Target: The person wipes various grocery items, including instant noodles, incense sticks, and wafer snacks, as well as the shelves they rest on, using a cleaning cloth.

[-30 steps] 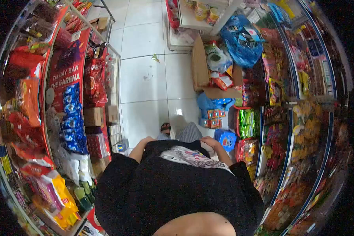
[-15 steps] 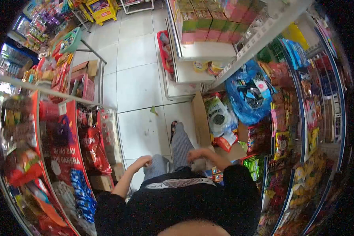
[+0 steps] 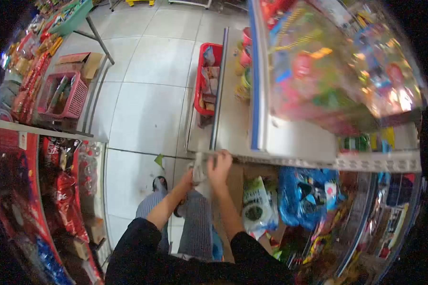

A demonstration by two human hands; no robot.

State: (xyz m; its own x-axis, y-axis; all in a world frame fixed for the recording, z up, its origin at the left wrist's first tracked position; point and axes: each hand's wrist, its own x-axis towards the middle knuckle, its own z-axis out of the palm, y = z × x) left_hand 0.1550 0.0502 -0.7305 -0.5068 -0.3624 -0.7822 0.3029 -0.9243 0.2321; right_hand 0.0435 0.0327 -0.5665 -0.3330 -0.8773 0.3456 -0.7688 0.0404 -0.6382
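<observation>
My left hand (image 3: 188,178) is closed on a pale, crumpled cloth (image 3: 199,169), blurred, in front of my knees. On the cloth's other side is my right hand (image 3: 219,167), its fingers curled against it; how much it grips is partly hidden. Both hands are close to the lower corner of a white shelf unit (image 3: 297,140). A red basket (image 3: 198,90) with packets in it stands along the unit's left side. My feet are on the white tiled floor (image 3: 135,102), near a small green scrap (image 3: 159,160).
At the right, a blue plastic bag (image 3: 292,204) and a clear-and-green packet (image 3: 255,204) lie below the shelf. Glossy bags (image 3: 314,71) fill the upper shelf. On the left stand red racks (image 3: 21,171), a pink basket (image 3: 73,97) and a green tray (image 3: 73,19).
My hands have moved forward and come together, now with the pale cloth between them. My view has shifted toward the shelf unit, and my feet have changed position.
</observation>
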